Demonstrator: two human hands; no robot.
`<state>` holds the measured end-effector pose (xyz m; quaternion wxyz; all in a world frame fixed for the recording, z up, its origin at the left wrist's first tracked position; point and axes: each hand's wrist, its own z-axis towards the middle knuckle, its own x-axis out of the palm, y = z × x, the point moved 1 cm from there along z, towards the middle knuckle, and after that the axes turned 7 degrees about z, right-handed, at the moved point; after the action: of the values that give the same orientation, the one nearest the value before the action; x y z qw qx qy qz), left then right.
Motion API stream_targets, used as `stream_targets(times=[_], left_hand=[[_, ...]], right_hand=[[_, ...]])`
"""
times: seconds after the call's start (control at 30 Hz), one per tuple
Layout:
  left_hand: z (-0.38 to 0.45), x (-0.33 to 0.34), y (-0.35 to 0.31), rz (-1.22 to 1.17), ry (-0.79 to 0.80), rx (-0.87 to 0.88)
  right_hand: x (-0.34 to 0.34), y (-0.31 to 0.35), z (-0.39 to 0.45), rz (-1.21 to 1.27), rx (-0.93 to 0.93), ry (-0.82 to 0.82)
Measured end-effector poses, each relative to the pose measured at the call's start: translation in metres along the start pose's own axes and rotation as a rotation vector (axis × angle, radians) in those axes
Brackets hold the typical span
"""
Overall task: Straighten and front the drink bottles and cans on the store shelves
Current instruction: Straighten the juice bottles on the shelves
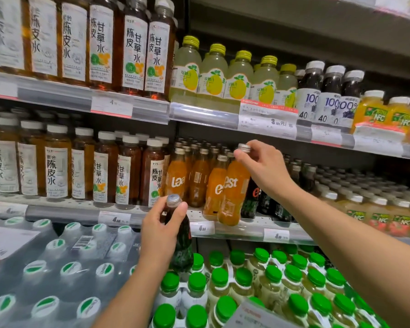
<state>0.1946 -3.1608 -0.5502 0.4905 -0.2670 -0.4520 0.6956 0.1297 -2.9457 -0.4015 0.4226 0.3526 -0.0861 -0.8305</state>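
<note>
- The right hand (264, 166) reaches up to the middle shelf (237, 229) and pinches the silver cap of an orange bottle (233, 192), thumb and fingers (240, 159) curled around the neck.
- That orange bottle stands at the front edge of the shelf, its long axis tilted, top leaning right toward the hand and base near the lip. Its white lettering faces outward.
- Just left of it, a row of matching orange bottles (194, 181) stands upright; some labels are turned sideways, so judged not yet fronted.
- The left hand (160, 230) is lower and nearer the camera, out in front of the shelf. Its fingers wrap the neck of a dark bottle (181, 242) just below the silver cap, holding it roughly upright above the green-capped bottles (223, 275).
- The dark bottle likely belongs with the dark bottles (265, 202) right of the orange ones, a spot up and to the right of the left hand, behind the right forearm.
- Hidden: the right palm covers the orange bottle's far shoulder; the left hand hides much of the dark bottle's label. Whether the orange bottle's base rests on the shelf cannot be told. Price tags are blurred.
</note>
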Motion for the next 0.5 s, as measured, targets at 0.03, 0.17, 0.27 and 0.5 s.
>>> stream_targets(times=[0.03, 0.17, 0.27, 0.5], left_hand=[[0.0, 0.001, -0.001, 0.003, 0.002, 0.001], [0.0, 0.001, 0.001, -0.005, 0.006, 0.003], [0.0, 0.0, 0.003, 0.007, 0.003, -0.001], [-0.002, 0.002, 0.0, -0.008, -0.012, 0.028]], right_hand=[[0.005, 0.002, 0.003, 0.002, -0.006, 0.005], [0.024, 0.007, 0.01, -0.001, -0.038, 0.011], [0.038, 0.01, 0.018, -0.03, -0.055, 0.006], [0.082, 0.009, 0.032, -0.153, -0.042, 0.056]])
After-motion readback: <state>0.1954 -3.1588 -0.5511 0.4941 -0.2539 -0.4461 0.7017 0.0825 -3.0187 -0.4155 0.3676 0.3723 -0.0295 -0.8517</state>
